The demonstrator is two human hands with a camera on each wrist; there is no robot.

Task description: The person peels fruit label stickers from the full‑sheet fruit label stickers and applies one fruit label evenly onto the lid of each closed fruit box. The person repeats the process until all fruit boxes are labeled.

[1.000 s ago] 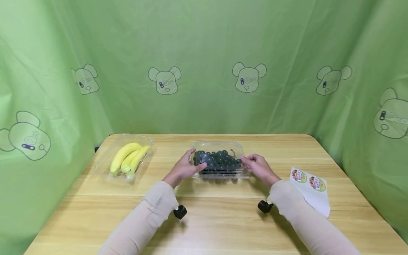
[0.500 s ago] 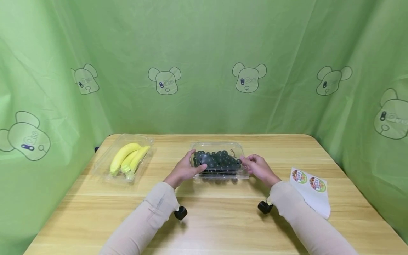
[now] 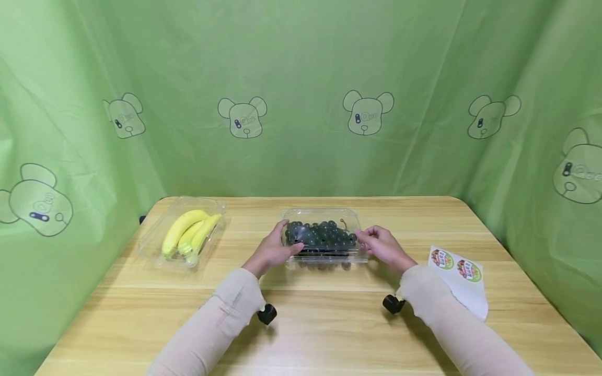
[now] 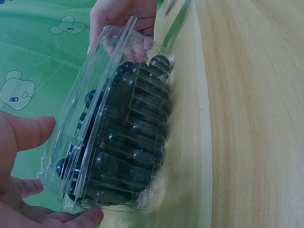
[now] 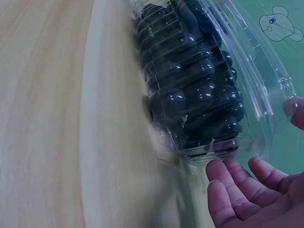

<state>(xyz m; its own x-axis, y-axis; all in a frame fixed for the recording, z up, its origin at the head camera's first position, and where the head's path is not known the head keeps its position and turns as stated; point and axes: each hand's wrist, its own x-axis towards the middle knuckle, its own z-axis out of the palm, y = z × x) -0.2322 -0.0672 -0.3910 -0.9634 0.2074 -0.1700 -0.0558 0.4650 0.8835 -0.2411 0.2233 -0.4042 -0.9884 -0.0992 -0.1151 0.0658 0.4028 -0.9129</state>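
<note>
A clear plastic clamshell box (image 3: 324, 256) filled with dark grapes (image 3: 322, 235) sits at the middle of the table. My left hand (image 3: 273, 246) holds its left end, thumb over the front of the lid and the index finger reaching along the far side. In the left wrist view the fingers lie by the near corner, under the rim. At the opposite end my right hand (image 3: 380, 245) pinches the lid's edge; the right wrist view has the thumb (image 5: 297, 111) at the lid corner and the other fingers curled by the box's end. A brown stem shows through the lid.
Another clear box (image 3: 152, 235) with yellow bananas (image 3: 181, 232) lies at the table's left. Right of my right forearm is a white sheet (image 3: 470, 292) bearing two round fruit stickers (image 3: 468, 270). Green curtains (image 3: 301, 156) stand behind and at both sides.
Almost nothing differs. Both hands keep their places at the two ends of the grape box; the right wrist has shifted very slightly to the right.
</note>
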